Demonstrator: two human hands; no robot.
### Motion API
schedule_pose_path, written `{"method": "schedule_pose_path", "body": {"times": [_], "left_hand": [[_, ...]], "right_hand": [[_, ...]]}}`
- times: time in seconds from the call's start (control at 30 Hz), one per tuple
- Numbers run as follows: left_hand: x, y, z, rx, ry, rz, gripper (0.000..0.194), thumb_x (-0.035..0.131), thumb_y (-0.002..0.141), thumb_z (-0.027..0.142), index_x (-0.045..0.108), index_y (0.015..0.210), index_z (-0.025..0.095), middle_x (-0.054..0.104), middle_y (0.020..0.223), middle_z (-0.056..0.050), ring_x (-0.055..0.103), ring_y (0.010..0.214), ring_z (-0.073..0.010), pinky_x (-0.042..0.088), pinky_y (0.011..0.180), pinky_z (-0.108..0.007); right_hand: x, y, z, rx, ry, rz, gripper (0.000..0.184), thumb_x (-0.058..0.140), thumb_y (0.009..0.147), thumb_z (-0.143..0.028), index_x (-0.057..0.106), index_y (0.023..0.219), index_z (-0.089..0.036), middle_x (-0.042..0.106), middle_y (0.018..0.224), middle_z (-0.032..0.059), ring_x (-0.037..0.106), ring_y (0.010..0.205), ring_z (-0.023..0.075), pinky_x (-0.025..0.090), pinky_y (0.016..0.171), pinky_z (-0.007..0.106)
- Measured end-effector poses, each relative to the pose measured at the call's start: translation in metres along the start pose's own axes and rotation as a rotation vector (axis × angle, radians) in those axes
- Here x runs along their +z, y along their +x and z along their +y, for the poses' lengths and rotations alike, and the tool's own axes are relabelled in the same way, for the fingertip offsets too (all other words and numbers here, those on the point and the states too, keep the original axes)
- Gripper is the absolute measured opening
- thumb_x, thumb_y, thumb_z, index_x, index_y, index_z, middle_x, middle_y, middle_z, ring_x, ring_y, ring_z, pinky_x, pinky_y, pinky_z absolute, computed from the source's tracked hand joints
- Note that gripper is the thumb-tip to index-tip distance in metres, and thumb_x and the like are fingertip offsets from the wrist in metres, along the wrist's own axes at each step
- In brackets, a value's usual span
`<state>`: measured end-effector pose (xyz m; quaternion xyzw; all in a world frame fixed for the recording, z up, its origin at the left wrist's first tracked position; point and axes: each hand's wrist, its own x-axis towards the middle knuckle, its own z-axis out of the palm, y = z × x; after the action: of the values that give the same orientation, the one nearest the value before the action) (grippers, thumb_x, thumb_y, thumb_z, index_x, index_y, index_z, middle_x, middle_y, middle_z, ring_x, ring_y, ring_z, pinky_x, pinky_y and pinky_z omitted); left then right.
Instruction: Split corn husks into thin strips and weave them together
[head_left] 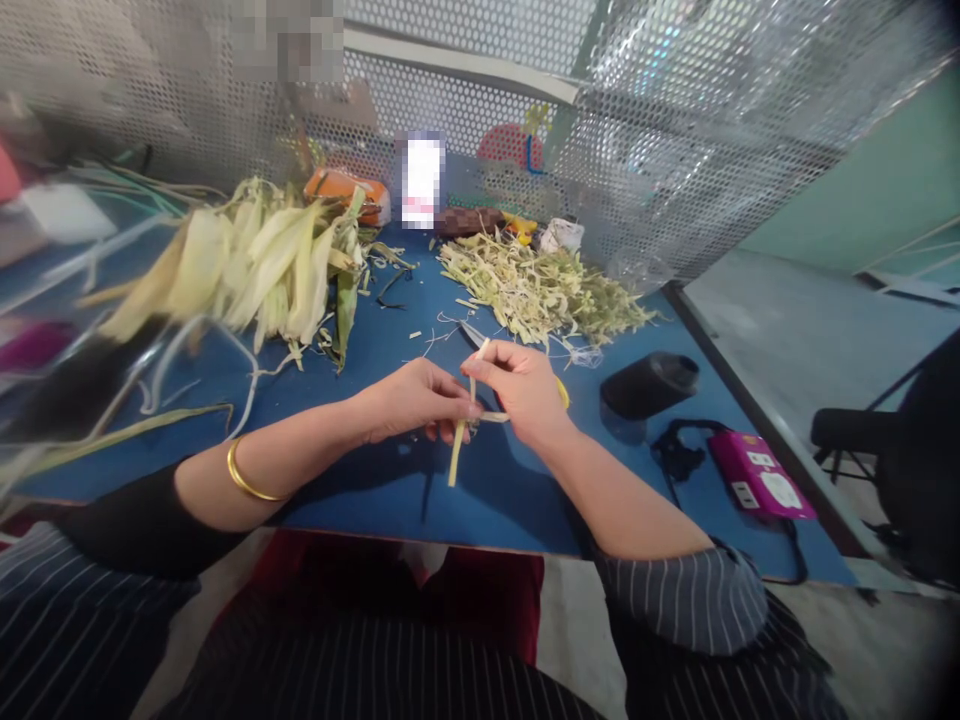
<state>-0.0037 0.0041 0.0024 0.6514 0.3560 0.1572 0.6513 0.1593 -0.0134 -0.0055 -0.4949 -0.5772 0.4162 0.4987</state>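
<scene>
Both my hands meet over the front half of the blue table. Between thumb and fingers, my left hand (421,400) pinches a pale corn husk strip (455,462), whose end hangs down below the fingers. My right hand (525,390) grips the strip's upper part, which sticks up past the thumb. A second short piece of husk crosses sideways between the hands. Just beyond my right hand lie scissors; a grey blade (471,335) shows, and a yellow handle (562,393) peeks out beside the palm. The fingertips partly hide where the husk pieces cross.
A bundle of corn husks (255,265) lies at the left, a pile of husk scraps (540,290) at the back. At the right are a black cylinder (651,385) and a magenta power box (757,475) with a cable. Perforated metal sheeting (480,60) stands behind the table.
</scene>
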Motion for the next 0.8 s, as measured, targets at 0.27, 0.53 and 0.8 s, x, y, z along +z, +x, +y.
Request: {"method": "schedule_pose_path", "body": {"times": [0.27, 0.53, 0.8], "left_hand": [[-0.002, 0.003, -0.001, 0.028, -0.113, 0.153, 0.026, 0.065, 0.076, 0.040, 0.072, 0.075, 0.014, 0.071, 0.072, -0.007, 0.057, 0.054, -0.0089, 0.041, 0.048, -0.019], [-0.013, 0.011, -0.003, 0.008, -0.291, 0.336, 0.036, 0.059, 0.080, 0.049, 0.068, 0.083, 0.014, 0.071, 0.083, -0.010, 0.061, 0.053, -0.0095, 0.039, 0.043, -0.019], [-0.007, 0.008, -0.004, 0.015, -0.077, 0.258, 0.030, 0.070, 0.071, 0.043, 0.068, 0.077, 0.014, 0.069, 0.071, -0.007, 0.061, 0.055, -0.0109, 0.039, 0.046, -0.019]], "right_hand": [[-0.010, 0.008, 0.002, 0.058, 0.078, 0.050, 0.024, 0.063, 0.077, -0.043, 0.068, 0.074, -0.019, 0.067, 0.076, 0.0029, 0.060, 0.070, 0.0130, 0.048, 0.069, 0.029], [-0.011, 0.008, 0.002, 0.159, 0.143, -0.043, 0.025, 0.068, 0.073, -0.042, 0.067, 0.076, -0.018, 0.061, 0.068, -0.0005, 0.053, 0.059, 0.0091, 0.046, 0.062, 0.025], [-0.006, 0.008, 0.010, 0.128, 0.064, -0.004, 0.019, 0.066, 0.074, -0.035, 0.061, 0.070, -0.017, 0.060, 0.060, -0.0016, 0.052, 0.054, 0.0091, 0.045, 0.057, 0.025]]}}
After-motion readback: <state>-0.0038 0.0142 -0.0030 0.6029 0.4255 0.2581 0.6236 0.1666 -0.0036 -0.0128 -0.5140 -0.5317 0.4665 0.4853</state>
